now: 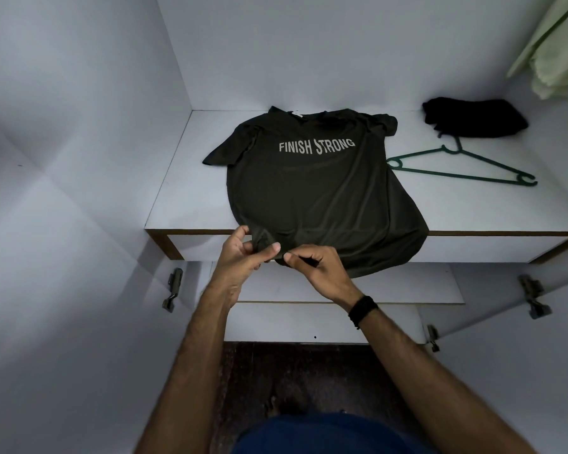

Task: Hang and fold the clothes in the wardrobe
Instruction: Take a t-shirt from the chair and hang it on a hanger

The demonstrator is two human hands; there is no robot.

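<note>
A dark olive T-shirt printed "FINISH STRONG" lies spread face up on the white wardrobe shelf, its hem hanging over the front edge. My left hand pinches the hem at its lower left corner. My right hand, with a black wristband, grips the same hem just to the right, thumb nearly touching the left thumb. A green plastic hanger lies flat on the shelf to the right of the shirt. A folded black garment sits at the back right.
Pale green cloth hangs at the upper right. White wardrobe walls close in the shelf at left and back. Lower shelves and door hinges sit below the shelf edge. Dark floor lies beneath.
</note>
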